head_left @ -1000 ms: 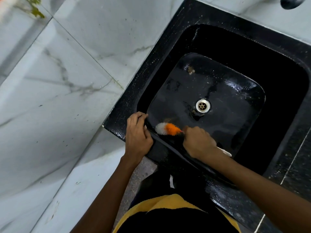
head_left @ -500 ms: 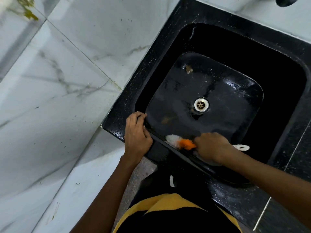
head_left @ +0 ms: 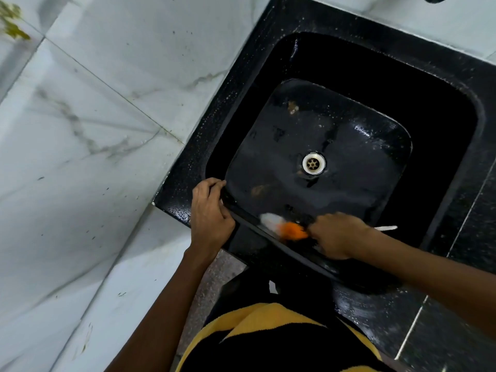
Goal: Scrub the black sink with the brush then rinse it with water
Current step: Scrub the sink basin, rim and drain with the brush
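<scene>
Along the near wall of the glossy black square sink (head_left: 349, 200), my right hand (head_left: 336, 234) grips the white-handled brush with white and orange bristles (head_left: 284, 226), scrubbing; my left hand (head_left: 210, 216) clutches the rim. Brown stains remain, and rinsing isn't started.

I see the black sink (head_left: 375, 84), square, wet and glossy, with brown smears on its floor. The brush (head_left: 284, 226), white and orange bristles blurred, lies against its near wall.
</scene>
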The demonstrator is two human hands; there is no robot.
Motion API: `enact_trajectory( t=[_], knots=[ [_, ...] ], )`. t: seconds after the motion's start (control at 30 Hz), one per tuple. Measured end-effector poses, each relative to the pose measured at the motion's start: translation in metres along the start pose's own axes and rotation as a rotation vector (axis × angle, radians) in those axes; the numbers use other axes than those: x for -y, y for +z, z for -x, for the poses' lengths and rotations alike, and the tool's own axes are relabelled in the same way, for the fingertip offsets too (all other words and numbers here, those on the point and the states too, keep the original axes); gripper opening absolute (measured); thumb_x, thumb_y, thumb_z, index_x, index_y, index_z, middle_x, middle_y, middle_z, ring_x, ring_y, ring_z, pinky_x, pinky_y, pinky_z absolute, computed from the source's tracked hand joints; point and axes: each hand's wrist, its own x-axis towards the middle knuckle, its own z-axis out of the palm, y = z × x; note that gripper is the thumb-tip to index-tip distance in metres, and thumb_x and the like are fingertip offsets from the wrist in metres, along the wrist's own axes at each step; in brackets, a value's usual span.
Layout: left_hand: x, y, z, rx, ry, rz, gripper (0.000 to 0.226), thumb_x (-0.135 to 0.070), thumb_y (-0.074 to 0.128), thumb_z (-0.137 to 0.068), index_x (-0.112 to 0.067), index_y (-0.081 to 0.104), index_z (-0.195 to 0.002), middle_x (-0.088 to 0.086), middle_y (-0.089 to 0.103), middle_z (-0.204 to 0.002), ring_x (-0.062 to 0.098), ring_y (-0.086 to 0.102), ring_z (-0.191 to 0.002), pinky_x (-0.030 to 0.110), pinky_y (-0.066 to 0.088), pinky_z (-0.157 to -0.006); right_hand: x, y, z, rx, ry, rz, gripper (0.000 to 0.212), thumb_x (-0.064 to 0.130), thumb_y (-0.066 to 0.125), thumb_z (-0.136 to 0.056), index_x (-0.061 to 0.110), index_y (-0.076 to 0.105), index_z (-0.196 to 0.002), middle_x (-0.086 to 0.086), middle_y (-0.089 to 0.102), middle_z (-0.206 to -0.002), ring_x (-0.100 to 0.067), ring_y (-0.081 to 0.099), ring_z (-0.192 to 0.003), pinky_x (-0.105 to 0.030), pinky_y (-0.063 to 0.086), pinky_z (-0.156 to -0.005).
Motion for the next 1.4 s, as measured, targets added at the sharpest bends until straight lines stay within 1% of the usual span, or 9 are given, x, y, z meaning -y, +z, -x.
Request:
enact_trajectory(
  t=[0.27,0.4,0.5,0.63,0.77,1.0,1.13,1.27,1.4],
  knots=[
    [-0.004,-0.001,0.000,0.015,0.021,-0.004,0.056,0.008,0.046,-0.069,0.001,0.059,-0.122,0.013,0.053,-0.125,0.028,0.044,-0.121,0.015,0.027,-0.104,0.030,0.018,-0.051,-0.106,0.034,-0.298,0.029,0.025,0.043,-0.095,0.015,0.061,-0.115,-0.016,0.062,-0.113,-0.035,0.061,-0.102,-0.037,0.046,-0.083],
    [-0.005,-0.002,0.001,0.002,0.020,0.017,0.053,0.013,0.052,-0.070,0.001,0.059,-0.122,0.012,0.053,-0.124,0.028,0.044,-0.120,0.015,0.028,-0.101,0.014,0.009,-0.028,-0.159,-0.117,-0.496,0.008,0.027,0.047,-0.092,0.025,0.052,-0.086,-0.006,0.058,-0.079,-0.029,0.059,-0.075,-0.036,0.046,-0.062],
    [-0.007,-0.002,0.002,0.005,0.006,0.029,0.053,0.013,0.052,-0.071,0.000,0.060,-0.122,0.011,0.053,-0.124,0.028,0.045,-0.119,0.016,0.031,-0.098,-0.019,0.014,0.001,-0.082,-0.105,-0.436,0.022,0.031,0.048,-0.092,0.032,0.040,-0.071,0.003,0.050,-0.068,-0.021,0.053,-0.066,-0.036,0.044,-0.059],
    [-0.012,0.001,0.003,0.032,-0.003,0.027,0.057,0.010,0.050,-0.068,-0.003,0.060,-0.123,0.008,0.053,-0.125,0.027,0.045,-0.120,0.026,0.042,-0.088,-0.019,0.025,-0.028,0.016,0.017,-0.308,0.005,0.031,0.051,-0.087,0.028,0.052,-0.083,-0.006,0.062,-0.095,-0.032,0.062,-0.089,-0.032,0.041,-0.069],
    [-0.017,-0.002,0.003,0.037,-0.015,0.031,0.053,-0.008,0.041,-0.072,-0.004,0.061,-0.121,0.007,0.053,-0.125,0.024,0.045,-0.119,0.033,0.046,-0.091,0.028,0.014,-0.087,-0.134,0.001,-0.404,0.031,0.034,0.051,-0.090,0.022,0.062,-0.117,-0.018,0.062,-0.111,-0.036,0.062,-0.101,-0.036,0.047,-0.083],
    [-0.012,-0.002,0.003,0.029,-0.030,0.060,0.045,-0.001,0.048,-0.077,-0.003,0.062,-0.119,0.007,0.053,-0.122,0.023,0.045,-0.116,0.027,0.042,-0.094,-0.010,0.038,-0.056,-0.104,-0.099,-0.538,0.007,0.027,0.048,-0.086,0.022,0.052,-0.084,-0.003,0.061,-0.079,-0.026,0.060,-0.075,-0.036,0.049,-0.067],
    [-0.013,0.001,0.005,0.042,-0.031,0.041,0.048,0.005,0.049,-0.073,-0.004,0.063,-0.119,0.006,0.054,-0.122,0.024,0.046,-0.115,0.023,0.040,-0.091,-0.037,0.057,-0.041,0.075,0.072,-0.304,0.011,0.031,0.052,-0.087,0.026,0.060,-0.093,-0.009,0.062,-0.095,-0.032,0.062,-0.092,-0.030,0.042,-0.071],
    [-0.017,0.001,0.004,0.083,-0.024,0.022,0.054,-0.006,0.041,-0.068,-0.006,0.064,-0.117,0.006,0.055,-0.121,0.024,0.047,-0.113,0.036,0.049,-0.085,0.006,0.032,-0.090,-0.054,0.054,-0.371,0.029,0.038,0.053,-0.090,0.019,0.063,-0.110,-0.016,0.063,-0.115,-0.034,0.062,-0.102,-0.035,0.046,-0.080],
    [-0.021,-0.002,0.003,0.108,-0.010,0.026,0.050,-0.011,0.040,-0.068,-0.007,0.067,-0.110,0.004,0.058,-0.115,0.023,0.049,-0.108,0.034,0.048,-0.082,0.035,0.009,-0.094,-0.174,-0.073,-0.514,0.013,0.026,0.052,-0.087,0.018,0.061,-0.092,-0.015,0.064,-0.098,-0.034,0.062,-0.089,-0.033,0.047,-0.072]
  ],
)
